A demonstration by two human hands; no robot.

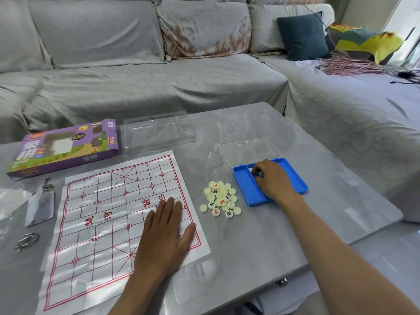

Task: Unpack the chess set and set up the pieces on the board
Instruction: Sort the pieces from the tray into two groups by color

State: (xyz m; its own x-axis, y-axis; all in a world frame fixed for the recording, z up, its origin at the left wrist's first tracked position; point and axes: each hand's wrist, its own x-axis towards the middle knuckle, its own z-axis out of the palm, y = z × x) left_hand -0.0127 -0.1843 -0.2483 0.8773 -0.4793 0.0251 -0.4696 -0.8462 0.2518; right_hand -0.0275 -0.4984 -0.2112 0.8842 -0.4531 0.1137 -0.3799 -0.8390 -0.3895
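Right grip: right hand [273, 179] reaches into the blue tray [251, 193], fingers curled down over a pale piece [250, 170] in the middle compartment; it looks like a pinch, but the fingertips are hidden, so I cannot tell for sure that anything is held.
Left grip: left hand [164, 233] lies flat and wide on the paper board [109, 214], fingers straight, holding nothing, pressing the sheet against the surface [272, 235].
Pieces: a loose pile of pieces [220, 198] sits on the surface between board and tray, some with their characters up, others showing blank.
Tray: nearly emptied; its clear lid [247, 148] lies open behind it.
Board: spread out, creased and glossy, with no piece on it yet.
Packaging: the purple box [63, 148] and a clear plastic cover [159, 133] lie beyond the board.
Stage, as I judge it: unpacking almost done, setting up not begun.
Risk, pieces: small round discs could roll off the pile if a dropped piece strikes it.
Risk, board: the thin sheet may slide or curl once the left hand lifts.
Risk, tray: a pull on a snug piece could shift the light tray.
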